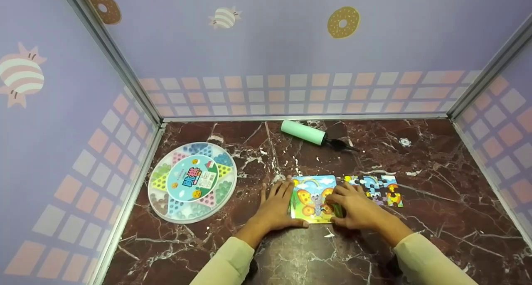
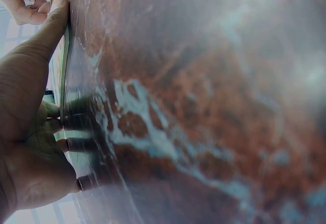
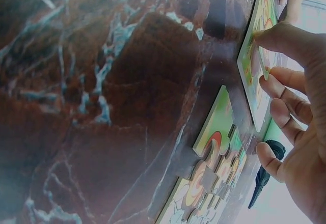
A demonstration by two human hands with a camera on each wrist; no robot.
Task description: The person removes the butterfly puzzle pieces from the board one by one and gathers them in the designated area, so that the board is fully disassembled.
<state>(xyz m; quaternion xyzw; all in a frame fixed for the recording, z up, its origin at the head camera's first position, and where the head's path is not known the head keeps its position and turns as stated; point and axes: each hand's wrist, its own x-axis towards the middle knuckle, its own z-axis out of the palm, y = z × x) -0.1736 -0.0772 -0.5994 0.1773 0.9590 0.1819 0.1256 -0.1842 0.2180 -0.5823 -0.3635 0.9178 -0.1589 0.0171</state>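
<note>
A square puzzle board (image 1: 306, 186) with a butterfly picture lies flat on the marble surface between both hands. My left hand (image 1: 274, 208) rests at its left side, fingers spread, with the thumb along the board's near edge. Over the board's right part, my right hand (image 1: 355, 208) pinches a small puzzle piece (image 3: 264, 65) between thumb and index finger. That piece is thin and green at its edge, tilted up from the board; its face is mostly hidden. Right of the board lie several joined puzzle pieces (image 1: 390, 189), partly covered by the right hand in the head view.
A round, clear-rimmed box of marbles (image 1: 191, 178) with a star board sits at the left. Behind the puzzle lies a mint-green hand pump (image 1: 303, 132) with a black nozzle. A small white disc (image 1: 405, 142) is at the back right. Patterned walls (image 1: 291, 40) enclose the surface.
</note>
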